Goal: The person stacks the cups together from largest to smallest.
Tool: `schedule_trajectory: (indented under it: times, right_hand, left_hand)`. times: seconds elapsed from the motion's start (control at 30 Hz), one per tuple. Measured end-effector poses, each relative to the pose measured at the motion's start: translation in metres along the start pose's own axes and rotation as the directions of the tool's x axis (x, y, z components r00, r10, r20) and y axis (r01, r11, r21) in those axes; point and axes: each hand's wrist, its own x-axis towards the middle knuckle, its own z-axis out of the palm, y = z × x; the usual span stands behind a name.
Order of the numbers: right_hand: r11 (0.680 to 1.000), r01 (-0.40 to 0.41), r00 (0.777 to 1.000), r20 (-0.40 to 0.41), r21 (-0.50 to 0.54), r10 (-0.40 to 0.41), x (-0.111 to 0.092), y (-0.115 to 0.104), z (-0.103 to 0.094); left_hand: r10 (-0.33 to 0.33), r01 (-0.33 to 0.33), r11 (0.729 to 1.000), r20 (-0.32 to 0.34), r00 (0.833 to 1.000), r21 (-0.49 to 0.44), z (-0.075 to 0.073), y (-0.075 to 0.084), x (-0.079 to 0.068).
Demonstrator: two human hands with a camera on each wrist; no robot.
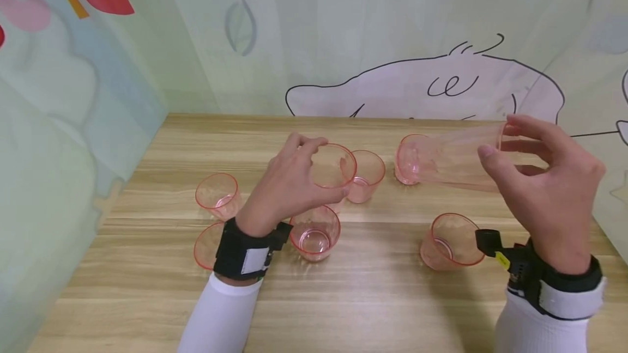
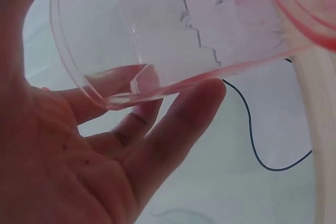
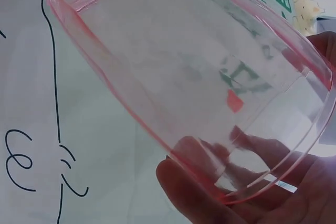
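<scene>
My left hand [image 1: 296, 184] grips a clear pink plastic cup [image 1: 336, 165] near its rim, thumb on one side and fingers on the other. In the left wrist view the cup wall [image 2: 168, 30] fills the top, with fingers along its lower side. On the right, my right hand [image 1: 554, 173] holds a tall clear pink tumbler [image 1: 456, 157] by its rim end, tipped nearly sideways with its far end to the left. That tumbler [image 3: 157, 72] spans the right wrist view. Its far end overlaps another pink cup [image 1: 409, 151] in the head view.
More pink cups stand on the wooden table [image 1: 353, 298]: one behind the left hand [image 1: 368, 173], one below it [image 1: 314, 233], one at far left [image 1: 218, 198], one partly hidden by the left wrist [image 1: 206, 247], and one near the right wrist [image 1: 448, 241]. A printed cloth [image 1: 343, 31] hangs behind.
</scene>
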Motion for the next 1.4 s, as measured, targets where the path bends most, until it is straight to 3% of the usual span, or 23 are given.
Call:
schedule_trajectory:
  times: [0.43,0.67,0.73,1.4]
  right_hand:
    - [0.990,0.014,1.000,-0.024,0.138,-0.010,-0.001,-0.009,0.005]
    - [0.956,0.110,0.994,-0.051,0.271,-0.099,-0.003,-0.011,0.008]
    - [0.949,0.088,0.995,-0.063,0.303,-0.072,-0.004,-0.014,0.010]
    - [0.929,0.138,0.990,-0.027,0.343,-0.136,-0.008,-0.020,0.013]
  left_hand:
    - [0.073,-0.063,0.995,0.124,0.990,-0.078,0.000,0.004,-0.002]
    - [0.144,-0.135,0.988,0.141,0.979,-0.075,0.002,0.006,-0.002]
    - [0.159,-0.150,0.986,0.144,0.977,-0.072,0.003,0.006,-0.002]
    - [0.147,-0.134,0.988,0.211,0.966,-0.073,0.007,0.016,-0.003]
